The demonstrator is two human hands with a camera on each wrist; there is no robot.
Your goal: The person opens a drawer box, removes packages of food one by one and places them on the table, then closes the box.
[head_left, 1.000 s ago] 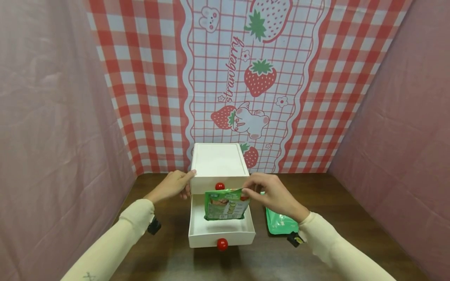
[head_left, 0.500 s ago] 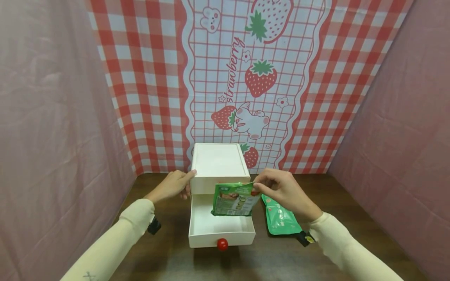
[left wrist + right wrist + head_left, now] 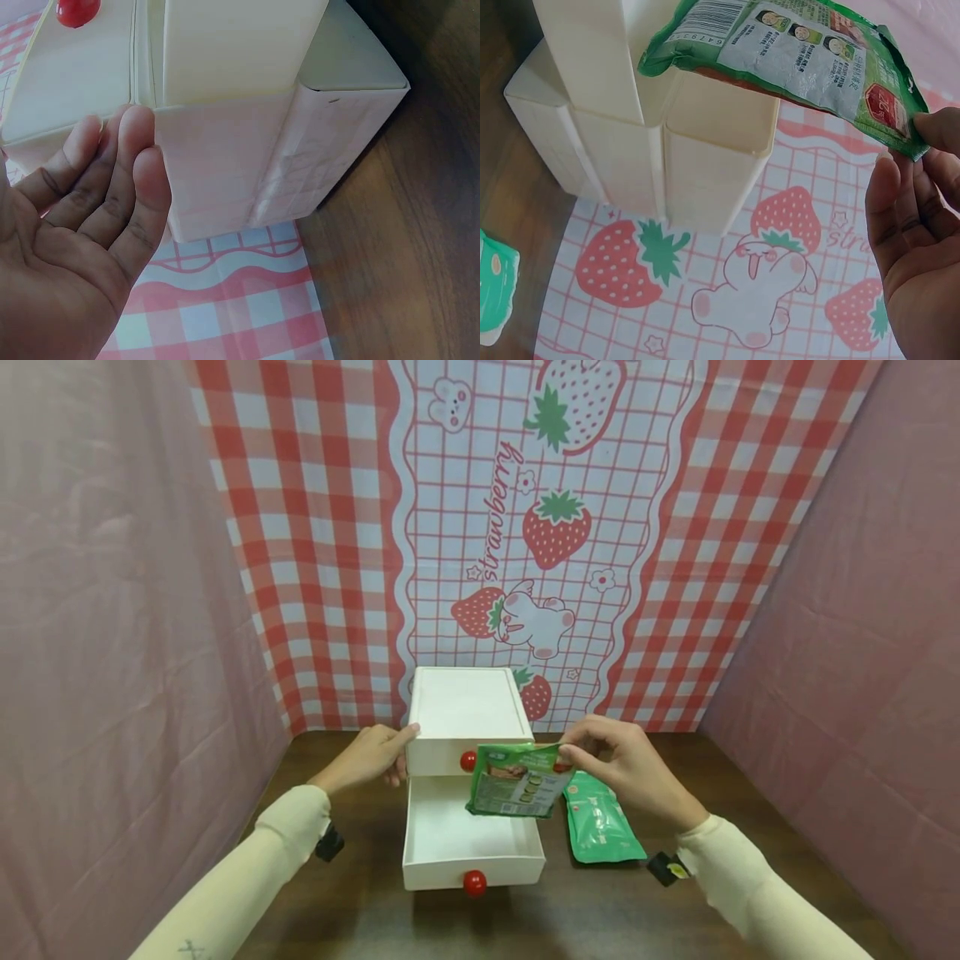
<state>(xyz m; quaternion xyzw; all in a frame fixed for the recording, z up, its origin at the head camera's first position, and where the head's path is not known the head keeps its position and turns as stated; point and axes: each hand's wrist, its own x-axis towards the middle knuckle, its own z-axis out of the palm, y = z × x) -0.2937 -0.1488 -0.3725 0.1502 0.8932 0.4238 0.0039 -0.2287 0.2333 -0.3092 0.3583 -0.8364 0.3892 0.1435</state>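
Note:
My right hand [image 3: 628, 767] pinches a green printed packet [image 3: 519, 783] by its upper right corner, above the right part of the pulled-out lower drawer [image 3: 438, 831]. In the right wrist view, a barcode and small face pictures show on the packet [image 3: 802, 60], with thumb and fingers at its corner. My left hand [image 3: 367, 756] rests against the left side of the white two-drawer box [image 3: 468, 702]. Its fingers touch the box's side in the left wrist view, only loosely bent. The upper drawer with a red knob [image 3: 468, 761] is pushed in.
A second green packet [image 3: 602, 827] lies on the brown wooden table [image 3: 360, 910], right of the drawer box. Behind stands a strawberry-print checked cloth [image 3: 322, 568]. Pink curtains [image 3: 847, 652] hang at both sides. The lower drawer's red knob [image 3: 474, 883] juts toward me.
My right hand has carried the packet rightward and slightly up, from over the drawer's middle toward its right side. More of the packet on the table shows. My left hand has stayed put.

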